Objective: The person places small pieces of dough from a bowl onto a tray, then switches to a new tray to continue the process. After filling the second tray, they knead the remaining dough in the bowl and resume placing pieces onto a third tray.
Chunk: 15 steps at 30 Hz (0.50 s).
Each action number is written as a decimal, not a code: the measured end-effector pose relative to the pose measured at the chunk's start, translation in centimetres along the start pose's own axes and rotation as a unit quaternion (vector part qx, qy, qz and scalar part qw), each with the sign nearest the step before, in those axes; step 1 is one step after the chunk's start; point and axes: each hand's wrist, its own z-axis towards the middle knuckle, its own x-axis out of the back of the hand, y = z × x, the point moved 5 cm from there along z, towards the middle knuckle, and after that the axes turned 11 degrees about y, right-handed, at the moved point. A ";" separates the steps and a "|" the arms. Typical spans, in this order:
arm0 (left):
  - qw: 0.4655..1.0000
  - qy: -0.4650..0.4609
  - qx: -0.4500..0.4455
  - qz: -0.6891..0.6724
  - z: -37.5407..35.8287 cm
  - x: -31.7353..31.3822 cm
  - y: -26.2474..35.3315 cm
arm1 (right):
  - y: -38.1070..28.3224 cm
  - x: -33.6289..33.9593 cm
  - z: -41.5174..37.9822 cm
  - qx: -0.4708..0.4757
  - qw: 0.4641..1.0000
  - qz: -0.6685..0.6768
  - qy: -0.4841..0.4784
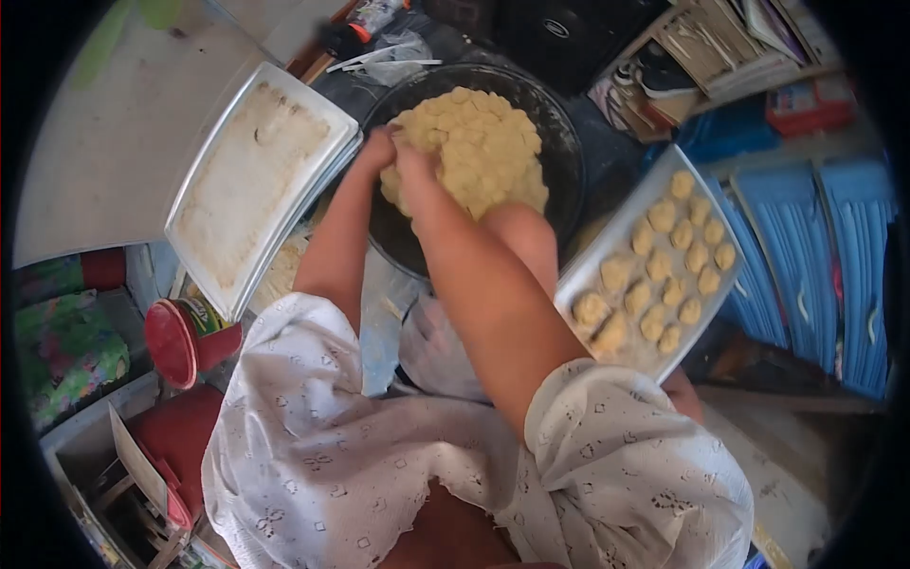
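A big mound of pale yellow dough (483, 142) fills much of a wide black basin (567, 161) in front of me. At the dough's left edge, my left hand (381, 145) is closed, its fingers curled against the dough and partly hidden. Close beside it, my right hand (414, 169) presses into the same edge of the dough, fingers closed and mostly out of sight. The two hands nearly touch. On my right, a metal tray (678, 161) holds several rows of small dough lumps (661, 264).
Stacked shallow metal trays (256, 152) lean left of the basin. Below them a red tub (172, 343) lies on its side. Blue stacked items (806, 256) stand beyond the right tray. Plastic bags (393, 59) lie behind the basin, and my knee (521, 242) is against its near side.
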 end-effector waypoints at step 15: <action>0.939 0.056 0.161 0.300 0.6 -4.5 -0.5 | 2.8 3.1 5.2 -0.141 0.887 -0.426 0.106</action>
